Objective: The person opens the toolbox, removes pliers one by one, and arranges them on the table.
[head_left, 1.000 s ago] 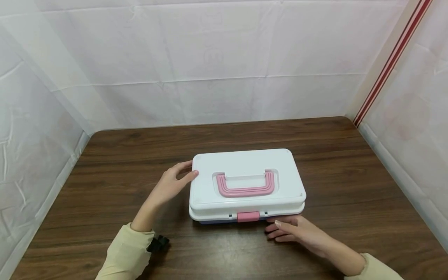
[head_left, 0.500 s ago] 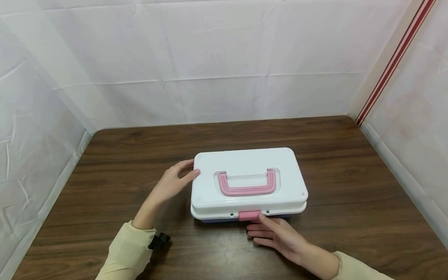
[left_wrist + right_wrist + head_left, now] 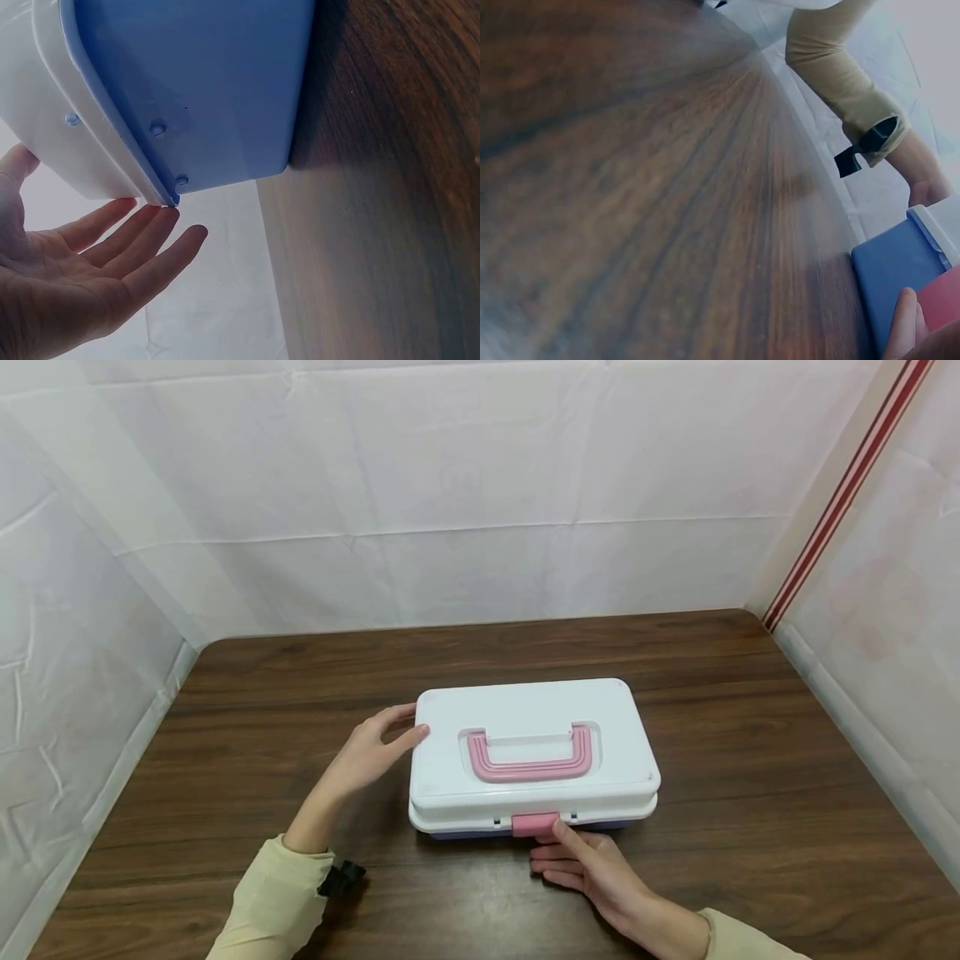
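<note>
A white box (image 3: pixel 532 710) with a pink handle (image 3: pixel 530 756) in its lid and a blue base (image 3: pixel 202 82) lies shut on the brown table (image 3: pixel 750 760). My left hand (image 3: pixel 371 752) rests with straight fingers against the box's left end; the left wrist view shows its fingers (image 3: pixel 142 236) spread beside the lid's rim. My right hand (image 3: pixel 581 860) lies on the table in front of the box, with its thumb tip touching the pink latch (image 3: pixel 535 823). In the right wrist view a fingertip (image 3: pixel 904 326) lies against the blue base (image 3: pixel 889 274) next to the latch (image 3: pixel 941 300).
White sheets (image 3: pixel 450 485) wall the table in at the back and on both sides. A red-striped pole (image 3: pixel 840 493) stands at the back right corner. A black strap (image 3: pixel 341 878) sits on my left wrist.
My right hand has slid left along the front of the box, from under its right half to the pink latch. The left hand and the box have stayed put.
</note>
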